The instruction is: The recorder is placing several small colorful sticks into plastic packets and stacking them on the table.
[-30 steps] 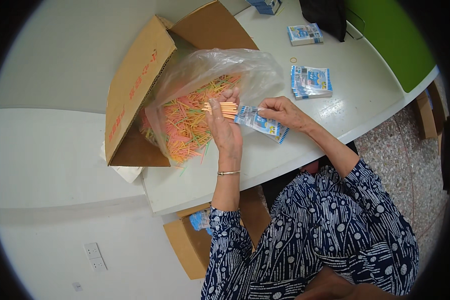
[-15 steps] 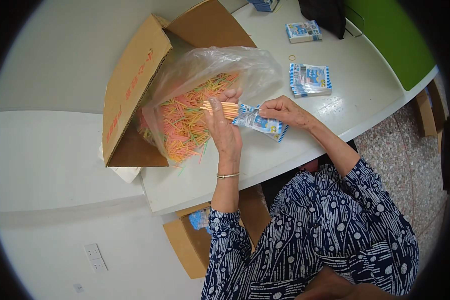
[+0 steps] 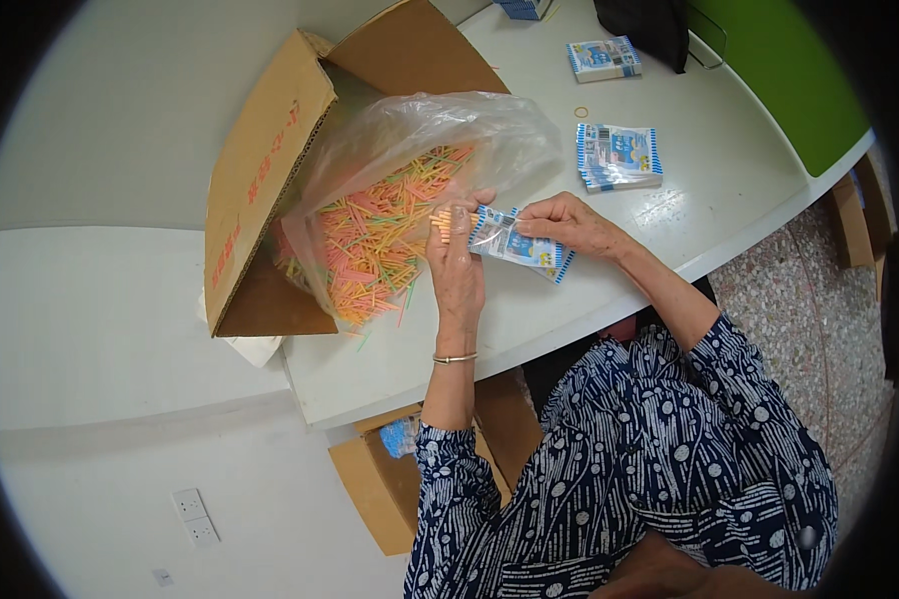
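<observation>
Plainly, the left hand (image 3: 455, 262) is curled around a bundle of pale orange sticks (image 3: 440, 226), its thumb laid over the near face and its other fingers mostly hidden behind. The right hand (image 3: 575, 226) pinches a blue-and-white packet (image 3: 509, 241) between thumb and forefinger; how its remaining fingers press is hard to tell. Both hands are above the near part of the white table (image 3: 734, 150), to the right of a clear plastic bag (image 3: 504, 125) of loose coloured sticks (image 3: 370, 245) inside an open cardboard box (image 3: 270, 190).

The likeliest trouble is spilling: should the left thumb ease off, the slim pieces could fan out and drop. The film might also buckle or crease if the stick ends were pushed against its edge instead of its opening, since the two do not line up squarely. Whether any ends are already inside cannot be told. A striped edge shows under the packet, perhaps a second one, which could slip if the right pinch loosened.

The bundle's long axis runs left to right, nearly level, one set of ends pointing left past the thumb, the other toward the packet. The packet's long axis slants, its left end farther and its right end nearer.
</observation>
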Demonstrator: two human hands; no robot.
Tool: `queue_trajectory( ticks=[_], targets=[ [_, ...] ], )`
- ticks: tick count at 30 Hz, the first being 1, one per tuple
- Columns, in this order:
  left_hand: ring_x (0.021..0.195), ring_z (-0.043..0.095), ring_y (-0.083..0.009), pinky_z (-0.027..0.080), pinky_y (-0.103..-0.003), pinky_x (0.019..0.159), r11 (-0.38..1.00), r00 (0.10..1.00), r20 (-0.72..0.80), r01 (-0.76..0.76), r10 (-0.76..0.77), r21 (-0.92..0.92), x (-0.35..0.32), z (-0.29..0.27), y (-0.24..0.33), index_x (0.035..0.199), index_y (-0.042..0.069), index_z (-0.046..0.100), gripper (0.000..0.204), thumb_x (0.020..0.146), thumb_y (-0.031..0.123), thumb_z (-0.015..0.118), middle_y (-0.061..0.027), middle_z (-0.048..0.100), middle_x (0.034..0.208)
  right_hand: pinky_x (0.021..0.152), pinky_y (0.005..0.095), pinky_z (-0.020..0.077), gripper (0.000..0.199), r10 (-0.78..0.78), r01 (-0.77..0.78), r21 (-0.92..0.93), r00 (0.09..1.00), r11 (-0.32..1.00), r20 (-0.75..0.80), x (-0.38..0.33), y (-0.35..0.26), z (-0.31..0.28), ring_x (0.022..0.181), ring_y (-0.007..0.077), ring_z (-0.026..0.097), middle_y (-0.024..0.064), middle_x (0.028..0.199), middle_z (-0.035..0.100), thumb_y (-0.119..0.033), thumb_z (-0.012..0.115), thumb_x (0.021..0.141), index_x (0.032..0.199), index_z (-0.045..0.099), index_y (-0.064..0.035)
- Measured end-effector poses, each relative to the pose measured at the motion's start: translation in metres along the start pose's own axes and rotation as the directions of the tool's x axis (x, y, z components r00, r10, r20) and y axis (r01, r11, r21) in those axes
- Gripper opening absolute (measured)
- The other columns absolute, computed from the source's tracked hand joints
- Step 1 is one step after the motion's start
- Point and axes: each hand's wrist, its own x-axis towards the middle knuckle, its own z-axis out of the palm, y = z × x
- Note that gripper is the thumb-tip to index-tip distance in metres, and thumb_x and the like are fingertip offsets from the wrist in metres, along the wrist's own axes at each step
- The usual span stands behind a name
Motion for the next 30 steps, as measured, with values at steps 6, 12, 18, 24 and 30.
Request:
queue_trajectory(
  ticks=[6, 12, 18, 24, 30],
  targets=[
    [0.108, 0.056, -0.0270, 0.045, -0.037, 0.095, 0.952, 0.998, 0.031, 0.063, -0.056, -0.299, 0.008, -0.002, 0.003, 0.111, -0.002, 0.049, 0.031, 0.099, 0.026, 0.040, -0.0193, 0.058, 0.112, 0.064, 0.0185, 0.0446, 0.026, -0.007, 0.007, -0.011, 1.000, 1.000, -0.006, 0.000, 0.000, -0.001, 0.072, 0.0019, 0.054, -0.0012, 0.080, 0.064, -0.024, 0.060, 0.089, 0.098, 0.067, -0.0007],
    [0.111, 0.054, -0.0277, 0.042, -0.038, 0.099, 0.983, 0.996, -0.022, 0.081, -0.086, -0.163, 0.011, -0.003, 0.010, 0.114, -0.004, 0.047, 0.036, 0.098, 0.027, 0.041, -0.0199, 0.057, 0.115, 0.066, 0.0191, 0.0456, 0.027, -0.024, 0.024, -0.011, 1.000, 1.000, -0.007, 0.002, 0.004, -0.002, 0.073, 0.0030, 0.055, 0.0005, 0.082, 0.065, -0.023, 0.060, 0.089, 0.101, 0.067, 0.0004],
    [0.111, 0.054, -0.0209, 0.041, -0.034, 0.098, 0.994, 0.993, -0.061, -0.093, 0.097, 0.062, 0.022, -0.003, 0.022, 0.112, -0.003, 0.050, 0.032, 0.098, 0.024, 0.041, -0.0142, 0.058, 0.115, 0.069, 0.0190, 0.0469, 0.027, -0.027, 0.027, -0.001, 0.999, 1.000, -0.018, 0.000, 0.001, -0.003, 0.076, 0.0037, 0.057, 0.0019, 0.086, 0.067, -0.022, 0.060, 0.089, 0.103, 0.066, 0.0007],
    [0.114, 0.049, -0.0200, 0.035, -0.033, 0.101, 0.831, 0.964, -0.123, -0.133, 0.235, 0.539, 0.046, -0.038, 0.032, 0.114, -0.003, 0.052, 0.034, 0.098, 0.024, 0.038, -0.0130, 0.056, 0.117, 0.070, 0.0188, 0.0475, 0.028, -0.034, 0.036, 0.032, 0.998, 0.999, -0.052, 0.002, 0.002, -0.002, 0.077, 0.0040, 0.058, 0.0025, 0.088, 0.067, -0.021, 0.060, 0.089, 0.105, 0.066, 0.0008],
    [0.100, 0.053, -0.0168, 0.041, -0.027, 0.088, 0.876, 0.998, 0.067, -0.040, 0.009, 0.481, 0.022, -0.029, 0.013, 0.118, -0.003, 0.051, 0.037, 0.096, 0.025, 0.045, -0.0114, 0.059, 0.110, 0.068, 0.0185, 0.0478, 0.028, -0.022, 0.028, 0.060, 0.995, 0.998, -0.098, 0.004, 0.003, -0.003, 0.075, 0.0035, 0.058, 0.0014, 0.087, 0.067, -0.022, 0.060, 0.089, 0.106, 0.065, 0.0002]
  ],
)
